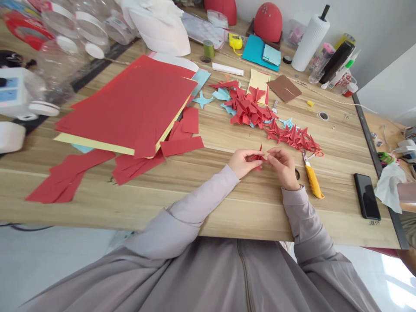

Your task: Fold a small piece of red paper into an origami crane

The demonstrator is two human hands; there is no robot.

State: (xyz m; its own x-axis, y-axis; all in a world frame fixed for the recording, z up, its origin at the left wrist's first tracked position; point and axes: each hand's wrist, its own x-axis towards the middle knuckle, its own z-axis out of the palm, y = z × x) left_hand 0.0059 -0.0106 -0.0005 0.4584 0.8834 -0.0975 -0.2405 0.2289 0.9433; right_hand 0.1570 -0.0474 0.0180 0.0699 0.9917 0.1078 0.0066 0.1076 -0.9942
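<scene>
Over the front middle of the wooden table, my left hand (244, 163) pinches a small folded red paper crane (259, 157), one point of it standing up. My right hand (282, 168) is just to its right, thumb and fingertips pressed together beside the crane's edge; what lies between them is too small to make out. Beyond both hands is a heap of folded red paper cranes (248, 108) with some light blue ones among them. A row of more red cranes (294, 136) stretches right from the heap. A yellow-handled cutter (313, 180) lies right of my right hand.
Left are large red paper sheets (130, 104) over yellow ones, with cut red strips (65, 177) nearby. A black phone (367, 196) lies near the right edge. Bottles (58, 65) and a white cap (159, 28) stand at the back left. Another person's arm (407, 192) shows at far right.
</scene>
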